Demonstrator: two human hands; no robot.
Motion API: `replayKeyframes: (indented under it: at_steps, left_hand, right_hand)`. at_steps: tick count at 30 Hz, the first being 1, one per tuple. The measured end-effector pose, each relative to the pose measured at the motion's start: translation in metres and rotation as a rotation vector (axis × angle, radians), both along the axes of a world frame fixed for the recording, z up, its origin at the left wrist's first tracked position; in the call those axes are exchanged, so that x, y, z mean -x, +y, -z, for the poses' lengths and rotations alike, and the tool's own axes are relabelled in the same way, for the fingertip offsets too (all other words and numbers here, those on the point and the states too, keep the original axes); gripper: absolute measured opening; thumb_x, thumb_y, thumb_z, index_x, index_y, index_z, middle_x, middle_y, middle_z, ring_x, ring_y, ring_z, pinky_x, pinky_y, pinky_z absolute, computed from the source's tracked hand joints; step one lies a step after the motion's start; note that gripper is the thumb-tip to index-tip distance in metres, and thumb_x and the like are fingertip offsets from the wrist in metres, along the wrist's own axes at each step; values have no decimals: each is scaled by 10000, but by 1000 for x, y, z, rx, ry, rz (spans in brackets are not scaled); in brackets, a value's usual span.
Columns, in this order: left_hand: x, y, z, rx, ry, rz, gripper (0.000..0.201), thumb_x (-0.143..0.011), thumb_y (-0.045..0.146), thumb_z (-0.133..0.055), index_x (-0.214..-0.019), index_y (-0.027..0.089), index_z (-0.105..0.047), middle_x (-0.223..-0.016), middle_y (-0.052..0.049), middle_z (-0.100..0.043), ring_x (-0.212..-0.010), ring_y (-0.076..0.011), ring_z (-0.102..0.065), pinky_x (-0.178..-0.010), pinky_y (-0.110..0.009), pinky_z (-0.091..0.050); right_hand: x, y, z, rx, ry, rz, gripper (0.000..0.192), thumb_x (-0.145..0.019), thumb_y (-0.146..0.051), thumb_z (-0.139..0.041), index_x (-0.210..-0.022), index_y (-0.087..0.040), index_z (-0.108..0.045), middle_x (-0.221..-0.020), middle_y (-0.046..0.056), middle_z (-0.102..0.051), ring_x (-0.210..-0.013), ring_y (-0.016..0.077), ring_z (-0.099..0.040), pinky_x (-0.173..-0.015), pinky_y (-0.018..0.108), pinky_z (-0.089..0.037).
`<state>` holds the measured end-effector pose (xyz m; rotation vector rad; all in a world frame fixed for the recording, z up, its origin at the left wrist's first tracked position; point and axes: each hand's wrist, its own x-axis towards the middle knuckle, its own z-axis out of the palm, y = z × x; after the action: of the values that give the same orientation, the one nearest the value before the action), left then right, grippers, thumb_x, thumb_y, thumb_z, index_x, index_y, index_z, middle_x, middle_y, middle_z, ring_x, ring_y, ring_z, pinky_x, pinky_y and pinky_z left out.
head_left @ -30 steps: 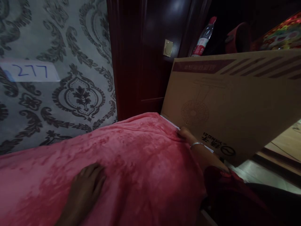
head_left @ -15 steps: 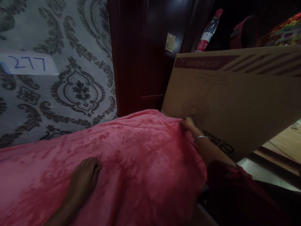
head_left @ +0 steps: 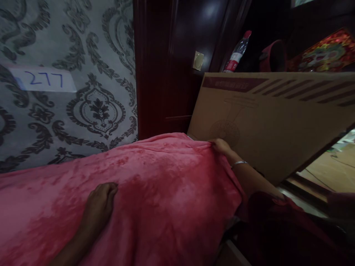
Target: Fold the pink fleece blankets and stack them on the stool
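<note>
— Pinching what?
— My right hand (head_left: 222,146) pinches the pink blanket's (head_left: 166,184) far corner beside the cardboard box (head_left: 277,125); my left hand (head_left: 98,203) lies spread flat on its plush, crumpled length, running left to right.

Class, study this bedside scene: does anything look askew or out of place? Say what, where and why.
Yes: the large cardboard box beside the pink blanket leans at a slant, and its fan drawing is upside down. The right hand grips the blanket's far corner against it; the left hand presses flat on the blanket. A plastic bottle tilts behind.
</note>
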<state>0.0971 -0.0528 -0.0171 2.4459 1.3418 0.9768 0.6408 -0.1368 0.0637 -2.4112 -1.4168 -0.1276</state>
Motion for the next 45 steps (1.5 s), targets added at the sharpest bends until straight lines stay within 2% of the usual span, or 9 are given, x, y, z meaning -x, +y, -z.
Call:
replayKeyframes:
  at_steps: [5,12,19,27,30,33,36,40,45]
  left_hand:
    - [2,-3,-4,2,-100,-49,274,-853,398,-358,-799,233,-571,-832,-96,-707,-812,-262,-658,-756,-377,-514]
    - [3,-14,-20,60,-197,-157,204,-856,384,-356,-799,243,-491,-758,-58,-656,-699,-230,-628,-646,-326,-481]
    - [18,-11,-36,147,35,-201,257,-900,393,-334,-920,221,-524,-753,-46,-669,-683,-247,-640,-620,-299,-426]
    - [30,-8,-33,-74,290,188,339,-788,540,-466,-853,246,-620,-922,-54,-741,-868,-249,-684,-764,-301,-480]
    - [27,-14,-51,-36,389,165,353,-849,457,-354,-852,248,-639,-923,-74,-749,-883,-255,-698,-759,-316,-485]
    - [32,-17,-73,37,493,100,450,-876,483,-334,-1080,218,-635,-915,-90,-756,-868,-286,-709,-737,-347,-488]
    - [45,-21,-95,16,587,132,592,-837,563,-416,-1238,164,-595,-1108,-145,-737,-1014,-338,-686,-825,-399,-490]
    - [67,-28,-127,-105,710,94,513,-870,577,-397,-1041,163,-647,-1091,-167,-716,-1011,-347,-666,-854,-413,-477]
    - [100,-29,-177,-292,688,-106,307,-901,348,-360,-978,157,-588,-1072,-149,-653,-973,-282,-623,-830,-357,-469]
  right_hand:
    - [5,-3,-21,-37,-32,-11,576,-765,-10,-521,-1259,-246,-696,-1256,36,-706,-1165,192,-645,-967,234,-472]
    - [13,-13,-48,-54,-71,88,492,-780,-31,-541,-1208,-188,-727,-1095,59,-765,-1013,201,-696,-853,226,-506]
    - [32,-37,-71,-53,-151,162,328,-878,-146,-555,-1136,-211,-747,-1185,107,-717,-1081,222,-651,-910,269,-471]
    - [52,-57,-99,-169,-123,218,356,-908,-204,-515,-1213,-188,-699,-1234,125,-689,-1144,254,-622,-943,323,-467]
    - [58,-62,-109,-226,-91,202,350,-857,-174,-556,-1157,-216,-730,-1194,93,-712,-1130,246,-629,-945,314,-468]
    - [63,-67,-119,-314,-50,193,328,-814,-148,-578,-1081,-220,-755,-1127,89,-736,-1070,244,-652,-920,310,-483]
    - [69,-72,-130,-451,5,195,317,-802,-134,-566,-1056,-187,-750,-1077,108,-742,-1007,249,-667,-886,325,-506]
    - [79,-75,-142,-654,107,175,317,-808,-128,-535,-1073,-138,-709,-933,104,-731,-867,219,-680,-822,318,-533]
    - [97,-67,-156,-836,243,101,368,-862,-140,-417,-1172,-113,-615,-871,74,-679,-660,153,-659,-663,287,-550]
